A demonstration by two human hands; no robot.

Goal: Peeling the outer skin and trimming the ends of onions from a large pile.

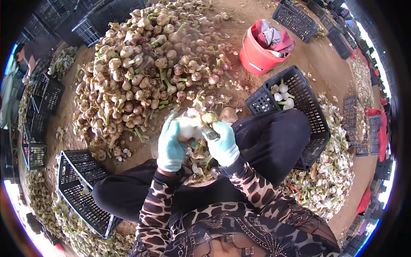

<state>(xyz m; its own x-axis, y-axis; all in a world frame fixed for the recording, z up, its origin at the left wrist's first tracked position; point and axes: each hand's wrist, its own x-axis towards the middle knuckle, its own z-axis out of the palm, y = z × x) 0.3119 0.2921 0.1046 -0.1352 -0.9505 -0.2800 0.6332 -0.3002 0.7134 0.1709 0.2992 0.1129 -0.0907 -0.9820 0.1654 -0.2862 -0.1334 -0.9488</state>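
My left hand, in a pale teal knit glove, grips a white garlic bulb in front of my lap. My right hand, gloved alike, is at the bulb's stem end. Between its thumb and fingers is a small dark tool, perhaps a knife; its shape is partly hidden by the fingers. Loose papery skin hangs about the bulb. Beneath both hands, peeled skins and stem scraps lie between my folded legs.
A large heap of unpeeled garlic rises ahead. On the right, a black plastic crate holds several cleaned bulbs. Beyond it stands a red bucket with cloth inside. Another black crate is by my left knee. Skins are piled right. A person is far left.
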